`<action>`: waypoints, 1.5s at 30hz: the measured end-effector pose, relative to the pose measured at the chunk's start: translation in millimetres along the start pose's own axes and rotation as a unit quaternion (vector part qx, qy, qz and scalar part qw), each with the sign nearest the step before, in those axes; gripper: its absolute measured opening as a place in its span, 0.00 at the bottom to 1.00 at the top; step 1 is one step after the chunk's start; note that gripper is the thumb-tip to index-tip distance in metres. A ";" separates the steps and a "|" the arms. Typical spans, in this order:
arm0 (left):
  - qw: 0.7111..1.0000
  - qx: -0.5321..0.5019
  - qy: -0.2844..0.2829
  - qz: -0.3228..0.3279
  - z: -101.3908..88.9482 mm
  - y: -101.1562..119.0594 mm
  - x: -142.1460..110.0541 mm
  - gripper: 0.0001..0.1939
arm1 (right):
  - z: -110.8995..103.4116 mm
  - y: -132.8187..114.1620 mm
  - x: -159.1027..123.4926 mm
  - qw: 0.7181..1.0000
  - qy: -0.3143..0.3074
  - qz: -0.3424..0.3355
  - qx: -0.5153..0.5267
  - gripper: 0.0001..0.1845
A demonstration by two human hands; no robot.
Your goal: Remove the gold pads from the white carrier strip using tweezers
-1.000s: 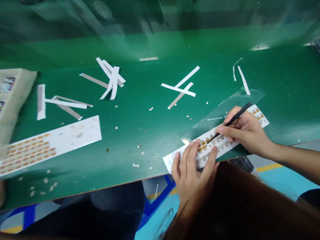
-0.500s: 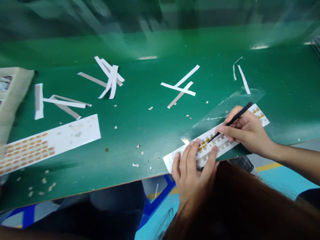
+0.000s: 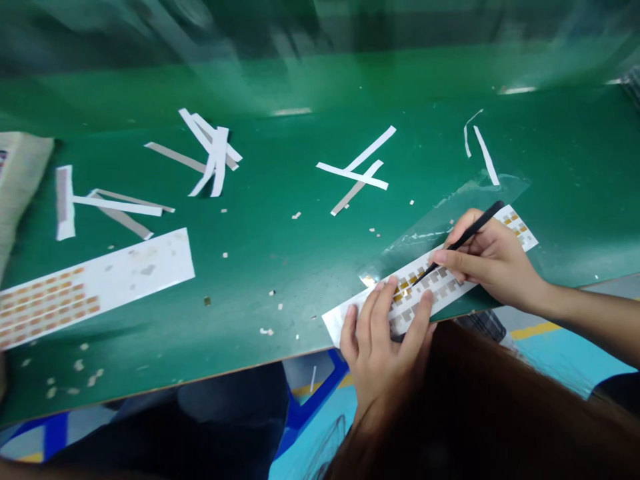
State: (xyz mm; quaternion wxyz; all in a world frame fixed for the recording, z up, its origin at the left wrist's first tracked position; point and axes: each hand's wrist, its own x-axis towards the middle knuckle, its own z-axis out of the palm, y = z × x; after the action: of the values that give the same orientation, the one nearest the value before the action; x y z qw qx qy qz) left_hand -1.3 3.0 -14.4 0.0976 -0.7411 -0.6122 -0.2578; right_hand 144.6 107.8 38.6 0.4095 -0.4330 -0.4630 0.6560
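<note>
Right hand (image 3: 493,257) is pinching black tweezers (image 3: 467,235), tip coming down on the white pad strip (image 3: 440,287) at 9 o'clock; left hand (image 3: 383,363) is spread, pressing the strip onto the green bench top (image 3: 250,320).

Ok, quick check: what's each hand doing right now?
Left hand: open, fingers spread, pressing on the white strip with small gold and grey squares.
Right hand: closed, holding slim black tweezers, tips at the strip.

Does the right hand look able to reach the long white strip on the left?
Probably not without a long stretch: the right hand is at the far end, holding black tweezers, well away from the white strip. Only small scraps on the green bench lie between, so little blocks it.
</note>
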 end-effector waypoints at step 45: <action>0.999 0.014 0.035 -0.013 -15.7 1.9 -4.6 0.08 | 29.5 -1.4 39.4 0.995 -0.032 0.059 -0.070 0.23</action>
State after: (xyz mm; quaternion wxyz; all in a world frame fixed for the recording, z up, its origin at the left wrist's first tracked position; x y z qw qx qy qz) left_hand -4.1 -8.5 -3.1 0.1261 -0.7223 -0.6216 -0.2756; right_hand 105.5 137.7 38.3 0.3237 -0.4660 -0.4939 0.6589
